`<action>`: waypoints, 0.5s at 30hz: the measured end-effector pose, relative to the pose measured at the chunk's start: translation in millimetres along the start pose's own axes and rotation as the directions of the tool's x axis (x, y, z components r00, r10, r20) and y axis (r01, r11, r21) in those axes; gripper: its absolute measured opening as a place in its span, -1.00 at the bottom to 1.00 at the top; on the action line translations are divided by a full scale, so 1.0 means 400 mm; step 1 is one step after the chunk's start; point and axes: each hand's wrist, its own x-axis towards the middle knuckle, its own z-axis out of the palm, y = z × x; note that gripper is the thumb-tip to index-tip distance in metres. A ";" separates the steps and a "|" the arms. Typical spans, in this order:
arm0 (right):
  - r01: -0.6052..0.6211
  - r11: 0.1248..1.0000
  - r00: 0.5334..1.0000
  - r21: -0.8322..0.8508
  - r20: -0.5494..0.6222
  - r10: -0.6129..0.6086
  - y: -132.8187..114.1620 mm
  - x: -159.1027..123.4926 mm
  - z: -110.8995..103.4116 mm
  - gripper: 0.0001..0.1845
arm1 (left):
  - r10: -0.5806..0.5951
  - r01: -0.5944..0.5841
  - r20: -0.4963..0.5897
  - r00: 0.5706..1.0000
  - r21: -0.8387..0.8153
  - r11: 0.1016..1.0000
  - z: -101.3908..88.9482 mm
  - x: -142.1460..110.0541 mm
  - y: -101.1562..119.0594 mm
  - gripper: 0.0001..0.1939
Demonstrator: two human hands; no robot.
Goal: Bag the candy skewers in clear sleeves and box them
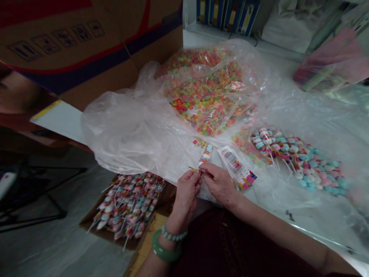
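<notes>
1. A table under clear plastic sheeting (305, 200) stands before a cardboard carton (72, 50).
2. The left hand (187, 192) and right hand (219, 182) pinch, fingers closed, a gold twist tie (193, 168).
3. The tie sits below a bagged lollipop (205, 155), above the table's near edge.
4. Fingers hide the tie's middle.
5. Loose lollipops (296, 159) lie right; more fill a cardboard tray (92, 225) lower left.

Cardboard carton (66, 50) beside blue binders (227, 15)

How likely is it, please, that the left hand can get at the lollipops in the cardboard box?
Likely yes: the left hand sits beside the lollipops in the cardboard box, with nothing visible between. It seems to be pinching a gold twist tie, which it would probably release first.
</notes>
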 end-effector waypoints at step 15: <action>-0.486 0.565 0.867 0.667 0.451 0.213 0.004 0.008 -0.048 -0.41 | -0.169 0.110 0.333 0.928 0.189 0.976 -0.049 -0.032 0.040 -0.66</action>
